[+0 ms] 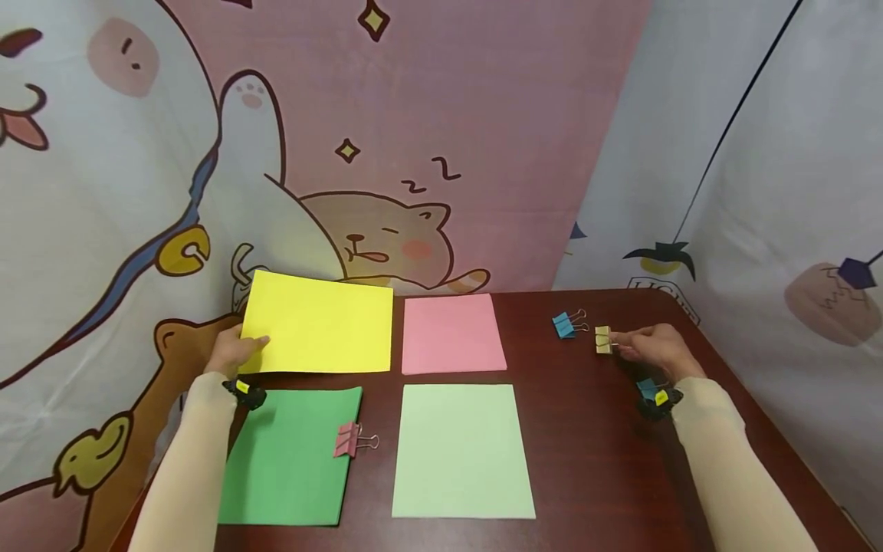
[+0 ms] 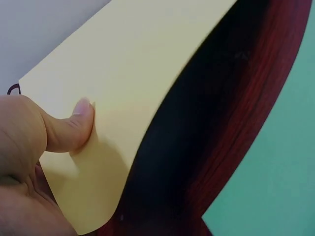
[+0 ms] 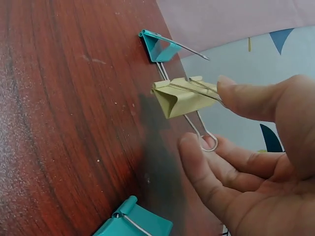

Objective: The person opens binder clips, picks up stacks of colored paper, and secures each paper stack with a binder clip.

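At the back left, my left hand (image 1: pixel 233 349) pinches the left edge of a yellow sheet of paper (image 1: pixel 319 326), thumb on top; in the left wrist view the sheet (image 2: pixel 123 73) bows up off the dark table. Over at the right, my right hand (image 1: pixel 651 346) holds a yellow binder clip (image 1: pixel 603 340) by its wire handles, thumb on one and fingers at the other. The right wrist view shows this clip (image 3: pixel 182 98) above the tabletop. One blue binder clip (image 1: pixel 564 325) lies just left of it, another (image 1: pixel 648 389) near my right wrist.
A green paper stack (image 1: pixel 290 460) with a pink binder clip (image 1: pixel 346 440) on its right edge lies at the front left. Pink paper (image 1: pixel 451 335) and pale green paper (image 1: pixel 462 452) lie mid-table. A printed curtain (image 1: pixel 483 138) hangs behind the table (image 1: pixel 586 445).
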The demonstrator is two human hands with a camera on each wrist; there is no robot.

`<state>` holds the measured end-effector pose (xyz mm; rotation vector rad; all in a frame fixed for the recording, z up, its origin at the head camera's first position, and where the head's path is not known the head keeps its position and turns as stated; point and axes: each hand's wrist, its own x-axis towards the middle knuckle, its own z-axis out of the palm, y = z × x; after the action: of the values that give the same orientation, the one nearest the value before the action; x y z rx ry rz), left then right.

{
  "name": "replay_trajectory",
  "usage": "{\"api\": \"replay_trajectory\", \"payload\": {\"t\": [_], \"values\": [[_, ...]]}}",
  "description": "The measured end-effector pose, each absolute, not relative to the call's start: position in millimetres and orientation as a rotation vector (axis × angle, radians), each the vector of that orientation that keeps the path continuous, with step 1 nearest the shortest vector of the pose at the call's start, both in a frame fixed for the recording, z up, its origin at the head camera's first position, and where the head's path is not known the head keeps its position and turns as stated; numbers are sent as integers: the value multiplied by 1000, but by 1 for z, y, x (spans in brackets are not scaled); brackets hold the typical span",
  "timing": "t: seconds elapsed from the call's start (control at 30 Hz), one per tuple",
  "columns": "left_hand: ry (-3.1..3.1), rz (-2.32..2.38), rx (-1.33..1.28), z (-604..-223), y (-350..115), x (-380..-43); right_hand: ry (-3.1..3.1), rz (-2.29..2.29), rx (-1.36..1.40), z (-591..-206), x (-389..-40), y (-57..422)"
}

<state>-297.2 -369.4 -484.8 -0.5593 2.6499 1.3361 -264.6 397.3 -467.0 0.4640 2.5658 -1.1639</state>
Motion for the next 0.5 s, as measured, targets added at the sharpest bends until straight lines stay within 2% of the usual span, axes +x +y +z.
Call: {"api": "replay_trajectory", "payload": {"t": [0.5], "values": [[2547,1470,-597,-485,-365,-284,2746,-1198,517,-477,-255,396]]}}
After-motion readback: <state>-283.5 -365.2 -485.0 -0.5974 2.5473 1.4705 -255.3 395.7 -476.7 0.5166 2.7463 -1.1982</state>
